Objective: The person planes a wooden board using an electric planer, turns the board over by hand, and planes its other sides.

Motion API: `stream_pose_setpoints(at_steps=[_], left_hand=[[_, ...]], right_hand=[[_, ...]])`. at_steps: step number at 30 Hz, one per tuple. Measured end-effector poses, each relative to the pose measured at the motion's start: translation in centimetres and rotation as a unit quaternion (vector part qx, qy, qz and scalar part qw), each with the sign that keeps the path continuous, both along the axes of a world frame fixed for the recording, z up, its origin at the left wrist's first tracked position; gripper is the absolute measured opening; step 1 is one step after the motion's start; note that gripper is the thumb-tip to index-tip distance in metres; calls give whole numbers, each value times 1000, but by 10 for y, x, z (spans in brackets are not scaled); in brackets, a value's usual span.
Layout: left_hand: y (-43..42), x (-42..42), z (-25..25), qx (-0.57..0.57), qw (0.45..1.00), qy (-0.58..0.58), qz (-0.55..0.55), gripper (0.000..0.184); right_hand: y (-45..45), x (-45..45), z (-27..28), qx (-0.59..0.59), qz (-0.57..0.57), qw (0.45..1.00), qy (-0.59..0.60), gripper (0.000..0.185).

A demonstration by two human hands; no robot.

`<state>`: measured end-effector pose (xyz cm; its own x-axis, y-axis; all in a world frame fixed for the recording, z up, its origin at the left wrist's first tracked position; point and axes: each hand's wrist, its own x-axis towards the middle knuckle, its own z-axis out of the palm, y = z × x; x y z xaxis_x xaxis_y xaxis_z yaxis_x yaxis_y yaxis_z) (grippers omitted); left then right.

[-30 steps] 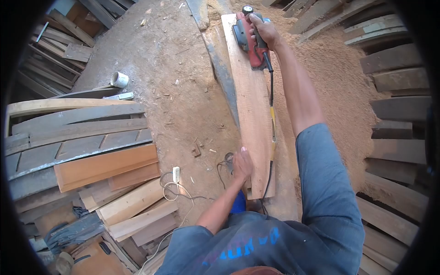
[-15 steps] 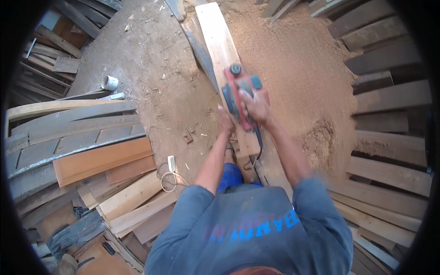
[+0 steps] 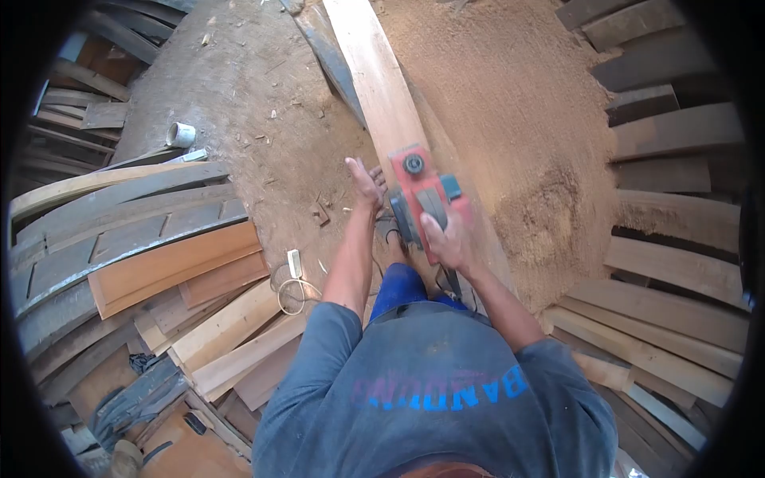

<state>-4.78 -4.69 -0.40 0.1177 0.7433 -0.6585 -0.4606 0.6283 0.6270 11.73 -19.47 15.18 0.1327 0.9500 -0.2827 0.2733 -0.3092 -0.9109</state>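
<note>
My right hand [image 3: 448, 239] is wrapped round the handle of a red electric planer [image 3: 416, 190], which has a black knob on its front. The planer lies over the near end of a long pale wooden board [image 3: 374, 76], and it hides that end. My left hand [image 3: 367, 183] is beside the board's left edge, fingers apart, holding nothing. Whether its fingertips touch the board I cannot tell. A dark beam [image 3: 331, 60] runs under the board on its left side.
Sawdust [image 3: 510, 103] covers the ground on the right. Stacked planks [image 3: 677, 207] line the right side, and more boards [image 3: 175, 267] lie at the left. A white cup [image 3: 181, 135] and a white power strip with a looped cable [image 3: 294, 263] are on the left floor.
The planer and my right hand have come back toward my body along the board. My left hand has moved slightly left and up, with its fingers now more spread.
</note>
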Motion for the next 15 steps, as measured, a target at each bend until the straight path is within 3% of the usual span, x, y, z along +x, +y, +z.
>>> stream_pose_setpoints(at_steps=[3, 6, 11, 15], left_hand=[[3, 5, 6, -16, 1000, 15, -1, 104], [10, 25, 39, -34, 996, 79, -25, 90], [11, 35, -39, 157, 939, 276, -130, 67], [1, 31, -48, 194, 912, 328, -155, 60]], right_hand=[[90, -3, -8, 24, -20, 999, 23, 36], [189, 2, -24, 100, -11, 995, -18, 42], [341, 4, 5, 84, -8, 996, 9, 50], [475, 7, -11, 61, -25, 997, 30, 54]])
